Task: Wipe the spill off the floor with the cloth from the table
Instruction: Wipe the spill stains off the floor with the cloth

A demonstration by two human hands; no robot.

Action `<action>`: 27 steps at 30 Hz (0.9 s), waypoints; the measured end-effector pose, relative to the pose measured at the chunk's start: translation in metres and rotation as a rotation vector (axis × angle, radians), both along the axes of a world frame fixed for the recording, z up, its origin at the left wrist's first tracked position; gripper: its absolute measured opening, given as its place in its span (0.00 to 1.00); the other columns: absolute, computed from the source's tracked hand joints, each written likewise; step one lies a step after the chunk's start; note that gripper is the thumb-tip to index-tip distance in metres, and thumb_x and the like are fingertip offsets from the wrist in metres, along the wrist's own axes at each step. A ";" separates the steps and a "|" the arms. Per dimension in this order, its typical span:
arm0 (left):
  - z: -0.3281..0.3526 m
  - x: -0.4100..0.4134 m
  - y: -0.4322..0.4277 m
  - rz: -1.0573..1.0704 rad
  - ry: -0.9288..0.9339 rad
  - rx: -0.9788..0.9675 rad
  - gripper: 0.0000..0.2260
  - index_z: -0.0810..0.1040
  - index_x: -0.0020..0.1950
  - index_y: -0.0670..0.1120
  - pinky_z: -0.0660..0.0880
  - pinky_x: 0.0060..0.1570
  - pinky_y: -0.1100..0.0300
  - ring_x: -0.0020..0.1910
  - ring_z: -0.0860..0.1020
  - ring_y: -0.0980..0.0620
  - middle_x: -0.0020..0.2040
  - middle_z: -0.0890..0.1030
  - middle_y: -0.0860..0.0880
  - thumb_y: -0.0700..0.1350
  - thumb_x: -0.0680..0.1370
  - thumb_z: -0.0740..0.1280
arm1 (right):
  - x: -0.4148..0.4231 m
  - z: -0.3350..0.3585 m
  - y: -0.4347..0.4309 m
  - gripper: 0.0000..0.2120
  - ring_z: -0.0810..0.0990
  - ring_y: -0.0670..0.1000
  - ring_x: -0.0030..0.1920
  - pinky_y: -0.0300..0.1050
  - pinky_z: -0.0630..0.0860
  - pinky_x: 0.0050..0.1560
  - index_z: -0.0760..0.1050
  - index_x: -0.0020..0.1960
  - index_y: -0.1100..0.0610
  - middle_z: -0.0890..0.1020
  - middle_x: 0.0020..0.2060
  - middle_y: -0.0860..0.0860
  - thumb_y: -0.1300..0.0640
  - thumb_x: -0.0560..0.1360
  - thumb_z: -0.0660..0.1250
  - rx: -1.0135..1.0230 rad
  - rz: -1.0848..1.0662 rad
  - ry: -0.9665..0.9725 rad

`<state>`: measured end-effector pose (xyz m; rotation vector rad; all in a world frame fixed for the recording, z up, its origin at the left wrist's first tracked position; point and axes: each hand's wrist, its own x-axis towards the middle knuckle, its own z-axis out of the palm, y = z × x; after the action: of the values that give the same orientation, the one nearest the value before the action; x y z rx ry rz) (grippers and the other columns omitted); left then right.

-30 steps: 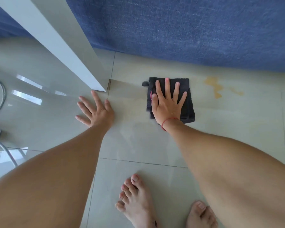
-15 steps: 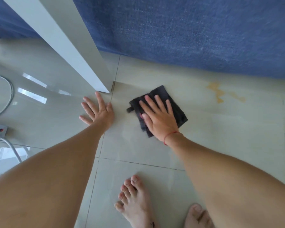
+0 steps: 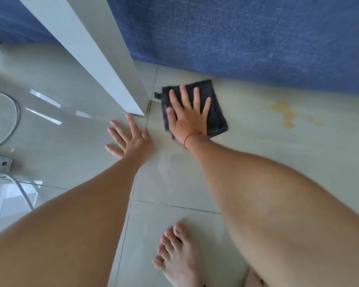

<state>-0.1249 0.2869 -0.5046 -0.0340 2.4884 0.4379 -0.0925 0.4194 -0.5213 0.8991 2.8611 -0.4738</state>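
Dark grey cloth [image 3: 217, 112] lies on the tiled floor [image 3: 174, 179] beside the white leg [image 3: 104, 65]; right hand [image 3: 188, 119] presses it flat, grip open; left hand [image 3: 131, 139] splayed on tile; yellow spill [image 3: 288, 114] well apart.

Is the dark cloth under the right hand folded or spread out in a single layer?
Folded. The cloth shows stacked layered edges along its right and lower sides, beside the flat right hand pressing it to the floor.

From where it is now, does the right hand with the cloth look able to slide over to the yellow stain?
Probably yes. The right hand lies flat on the cloth, and only bare floor lies between it and the yellow stain to its right. Nothing blocks that path.
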 end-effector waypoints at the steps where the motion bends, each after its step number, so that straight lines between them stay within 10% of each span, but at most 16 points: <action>1: 0.000 0.001 0.000 0.010 0.008 0.008 0.26 0.37 0.78 0.61 0.31 0.71 0.42 0.77 0.31 0.50 0.78 0.31 0.49 0.54 0.82 0.45 | 0.008 0.000 -0.012 0.24 0.50 0.59 0.78 0.67 0.40 0.72 0.58 0.76 0.44 0.56 0.78 0.47 0.45 0.80 0.52 0.000 0.036 0.021; 9: 0.001 -0.003 -0.015 0.008 0.169 -0.018 0.25 0.44 0.78 0.62 0.37 0.73 0.41 0.78 0.36 0.49 0.79 0.36 0.49 0.57 0.82 0.46 | 0.099 -0.001 -0.003 0.24 0.60 0.55 0.76 0.59 0.50 0.74 0.64 0.74 0.46 0.64 0.75 0.45 0.45 0.79 0.49 0.045 0.263 0.035; 18: -0.009 -0.006 -0.021 -0.003 0.119 -0.056 0.25 0.37 0.77 0.60 0.31 0.70 0.40 0.77 0.32 0.48 0.78 0.32 0.48 0.56 0.82 0.43 | 0.042 0.000 0.010 0.25 0.40 0.58 0.78 0.67 0.36 0.73 0.46 0.78 0.43 0.45 0.79 0.48 0.43 0.81 0.43 0.000 -0.291 -0.068; 27: 0.003 -0.011 -0.029 -0.021 0.045 -0.004 0.25 0.37 0.77 0.62 0.31 0.71 0.42 0.77 0.32 0.51 0.78 0.31 0.49 0.53 0.82 0.45 | 0.053 -0.002 -0.081 0.24 0.59 0.58 0.76 0.64 0.48 0.74 0.64 0.73 0.46 0.64 0.75 0.48 0.44 0.79 0.50 -0.028 0.158 0.035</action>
<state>-0.1357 0.2580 -0.5020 -0.0001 2.5319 0.4297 -0.0393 0.3387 -0.5232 0.6603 2.9190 -0.5150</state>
